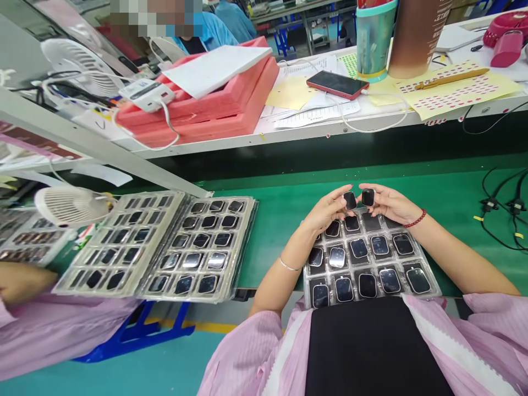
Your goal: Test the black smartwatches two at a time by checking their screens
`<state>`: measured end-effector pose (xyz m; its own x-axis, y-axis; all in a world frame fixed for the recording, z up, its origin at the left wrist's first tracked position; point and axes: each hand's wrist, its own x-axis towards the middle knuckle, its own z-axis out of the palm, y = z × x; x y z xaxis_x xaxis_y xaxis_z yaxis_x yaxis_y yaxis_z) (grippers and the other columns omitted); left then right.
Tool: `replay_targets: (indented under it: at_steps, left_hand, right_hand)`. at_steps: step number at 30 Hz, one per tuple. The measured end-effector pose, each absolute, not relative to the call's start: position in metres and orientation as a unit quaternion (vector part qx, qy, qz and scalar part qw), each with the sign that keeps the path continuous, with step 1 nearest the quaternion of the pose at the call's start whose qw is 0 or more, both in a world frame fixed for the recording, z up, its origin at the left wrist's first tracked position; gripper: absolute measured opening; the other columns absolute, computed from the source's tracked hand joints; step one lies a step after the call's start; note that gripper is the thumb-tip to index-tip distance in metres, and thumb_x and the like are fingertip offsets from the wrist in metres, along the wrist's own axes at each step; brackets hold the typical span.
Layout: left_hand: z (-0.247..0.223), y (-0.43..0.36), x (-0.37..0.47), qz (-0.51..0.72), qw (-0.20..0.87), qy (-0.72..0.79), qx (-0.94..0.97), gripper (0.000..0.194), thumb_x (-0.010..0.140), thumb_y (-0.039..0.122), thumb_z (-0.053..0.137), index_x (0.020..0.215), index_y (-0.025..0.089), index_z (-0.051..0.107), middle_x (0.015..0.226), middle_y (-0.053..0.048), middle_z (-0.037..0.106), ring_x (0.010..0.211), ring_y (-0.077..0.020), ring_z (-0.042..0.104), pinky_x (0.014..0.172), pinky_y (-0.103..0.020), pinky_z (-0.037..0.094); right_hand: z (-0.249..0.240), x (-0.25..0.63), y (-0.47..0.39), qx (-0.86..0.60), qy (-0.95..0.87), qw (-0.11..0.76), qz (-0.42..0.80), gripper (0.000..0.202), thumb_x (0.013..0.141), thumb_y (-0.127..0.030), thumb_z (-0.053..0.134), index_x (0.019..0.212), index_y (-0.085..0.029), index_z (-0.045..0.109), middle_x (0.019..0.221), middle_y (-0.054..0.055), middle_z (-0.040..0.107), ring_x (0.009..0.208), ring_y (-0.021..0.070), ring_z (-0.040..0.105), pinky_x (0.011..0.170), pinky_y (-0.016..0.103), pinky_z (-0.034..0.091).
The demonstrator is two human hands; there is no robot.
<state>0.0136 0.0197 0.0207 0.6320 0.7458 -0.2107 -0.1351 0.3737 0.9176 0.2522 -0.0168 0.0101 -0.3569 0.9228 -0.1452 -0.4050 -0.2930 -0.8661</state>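
My left hand [330, 207] pinches a smartwatch body [350, 201] with a dark square screen and a metal rim. A second smartwatch body [368, 197] is between the fingers of my right hand [388, 202], close beside the first. Both hands are above the far edge of a clear plastic tray [373, 264]. Rows of similar watch bodies [358, 247] lie face up in its pockets. Two pockets at the far right of the tray show no watch. The tray's near edge is partly hidden by my clothing.
Stacked trays of watches [201, 240] stand to the left on the green mat [280, 192]. Black cables [490, 204] lie at the right. A shelf above bears a phone [337, 84], red foam [247, 91] and a cup [374, 41]. A co-worker's arm [27, 280] is at the far left.
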Motion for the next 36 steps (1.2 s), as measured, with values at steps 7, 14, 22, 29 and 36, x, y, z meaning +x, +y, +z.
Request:
replay_targets:
  at_steps: [7,14,22,29,36]
  left_hand:
    - [0.018,0.019,0.015,0.287,0.755,0.321,0.495,0.075,0.072,0.050,0.085,0.135,0.019,0.055,0.085,-0.004,0.072,0.063,-0.0129,0.068,0.053,-0.021,0.047]
    - [0.015,0.016,0.018,0.318,0.712,0.364,0.510,0.042,0.086,0.028,0.068,0.126,0.018,0.061,0.117,-0.010,0.072,0.091,-0.0162,0.073,0.069,-0.022,0.057]
    - [0.015,0.013,0.021,0.315,0.663,0.378,0.564,0.033,0.085,0.022,0.062,0.117,0.015,0.062,0.103,-0.009,0.075,0.082,-0.0169,0.074,0.064,-0.022,0.054]
    - [0.016,0.015,0.019,0.330,0.652,0.379,0.568,0.026,0.089,0.030,0.060,0.110,0.014,0.064,0.097,-0.009,0.076,0.072,-0.0142,0.072,0.059,-0.021,0.052]
    - [0.013,0.014,0.019,0.313,0.661,0.364,0.577,0.036,0.083,0.022,0.067,0.118,0.015,0.062,0.106,-0.010,0.075,0.079,-0.0154,0.073,0.058,-0.019,0.050]
  right_hand:
    - [0.009,0.250,-0.019,-0.362,-0.432,0.428,0.706,0.046,0.071,-0.036,0.093,0.110,-0.018,0.076,0.093,0.005,0.077,0.055,0.0079,0.065,0.055,0.020,0.060]
    - [0.007,0.241,-0.022,-0.442,-0.468,0.464,0.608,0.044,0.086,-0.042,0.078,0.125,-0.023,0.071,0.120,0.009,0.074,0.091,0.0203,0.076,0.073,0.031,0.066]
    - [0.009,0.239,-0.022,-0.457,-0.513,0.454,0.567,0.036,0.083,-0.033,0.077,0.116,-0.021,0.069,0.104,0.008,0.077,0.079,0.0185,0.075,0.066,0.030,0.064]
    - [0.012,0.238,-0.023,-0.452,-0.508,0.458,0.572,0.025,0.085,-0.039,0.075,0.101,-0.019,0.072,0.087,0.006,0.077,0.063,0.0144,0.070,0.058,0.027,0.061]
    - [0.011,0.237,-0.023,-0.446,-0.539,0.455,0.551,0.031,0.081,-0.034,0.078,0.108,-0.020,0.070,0.094,0.007,0.077,0.069,0.0160,0.071,0.058,0.028,0.061]
